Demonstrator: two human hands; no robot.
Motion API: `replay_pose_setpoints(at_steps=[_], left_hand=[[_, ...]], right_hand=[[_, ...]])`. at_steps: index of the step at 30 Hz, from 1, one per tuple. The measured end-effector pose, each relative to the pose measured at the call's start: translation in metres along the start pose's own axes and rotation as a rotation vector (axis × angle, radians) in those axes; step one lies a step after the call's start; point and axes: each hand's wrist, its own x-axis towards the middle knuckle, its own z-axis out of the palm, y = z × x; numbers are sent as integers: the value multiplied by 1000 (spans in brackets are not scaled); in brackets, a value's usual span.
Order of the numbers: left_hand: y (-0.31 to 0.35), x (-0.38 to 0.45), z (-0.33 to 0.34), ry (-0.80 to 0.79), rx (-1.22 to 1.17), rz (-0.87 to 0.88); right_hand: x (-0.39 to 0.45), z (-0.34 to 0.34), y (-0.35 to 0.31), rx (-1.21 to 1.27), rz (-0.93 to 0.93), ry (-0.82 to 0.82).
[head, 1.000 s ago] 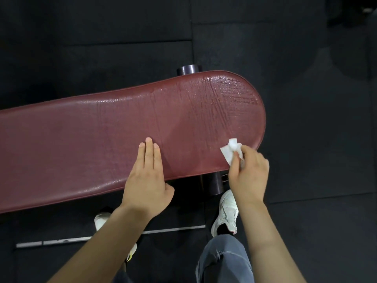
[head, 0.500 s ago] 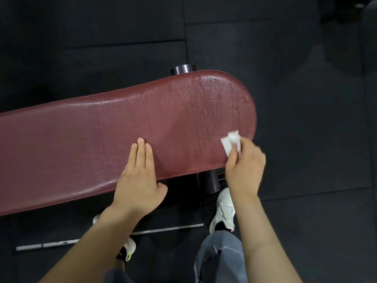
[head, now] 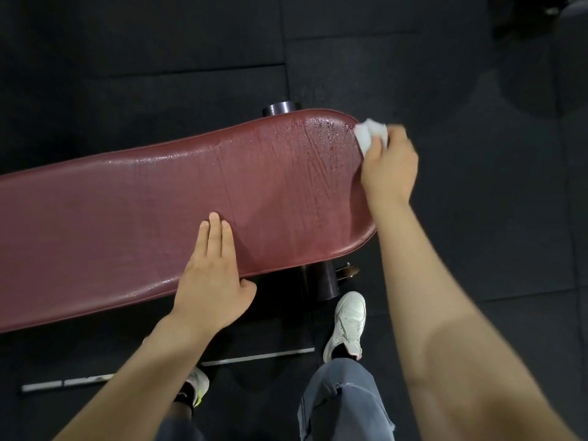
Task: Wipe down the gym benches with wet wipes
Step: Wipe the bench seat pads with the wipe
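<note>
A dark red padded gym bench (head: 127, 218) runs from the left edge to a rounded end at the right, and its right part glistens with wet streaks. My right hand (head: 389, 167) grips a crumpled white wet wipe (head: 369, 133) against the far right rim of the rounded end. My left hand (head: 213, 275) lies flat on the near side of the pad with its fingers straight and together, thumb off the near edge.
Black rubber floor tiles (head: 477, 249) surround the bench. Dark round frame posts show behind (head: 280, 108) and under (head: 319, 281) the pad. A grey metal bar (head: 159, 370) lies on the floor near my white shoes (head: 348, 323).
My right hand has swept the wipe from the near right edge up around the rounded end to its far right rim. My left hand stays flat on the pad.
</note>
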Motion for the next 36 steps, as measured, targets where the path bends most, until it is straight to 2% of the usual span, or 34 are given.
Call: replay_pose_setpoints(at_steps=[2, 4, 8, 9, 12, 14, 16, 19, 21, 22, 23, 27, 33, 36], left_hand=[[0, 0, -2, -6, 0, 8], [-2, 0, -3, -10, 5, 20], [-5, -1, -2, -2, 46, 45], [-6, -1, -1, 5, 50, 48], [-7, 0, 1, 11, 41, 55], [-9, 1, 2, 21, 41, 61], [-9, 0, 2, 27, 46, 58], [-7, -1, 2, 17, 34, 40], [-6, 0, 1, 13, 22, 32], [-5, 0, 1, 10, 18, 29], [-6, 1, 1, 6, 15, 25], [-7, -1, -1, -11, -13, 23], [-8, 0, -7, -37, -16, 49], [-12, 0, -13, -53, -73, 62]], right_hand=[[-51, -16, 21, 73, 59, 44], [-98, -29, 40, 101, 151, 22], [-161, -26, 61, 153, 272, -185], [-162, -24, 60, 194, 315, -175], [-123, -26, 48, 298, 416, 115], [-77, -32, 33, 282, 304, 137], [-34, -29, 9, 141, 45, -42], [3, -1, -41, -135, -452, -338], [16, 16, -70, -271, -654, -414], [23, 20, -78, -312, -680, -405], [31, 23, -80, -338, -644, -371], [34, 11, -44, -144, -139, -184], [-60, -26, 14, -29, 276, 13], [-106, -31, 20, 36, 393, 5]])
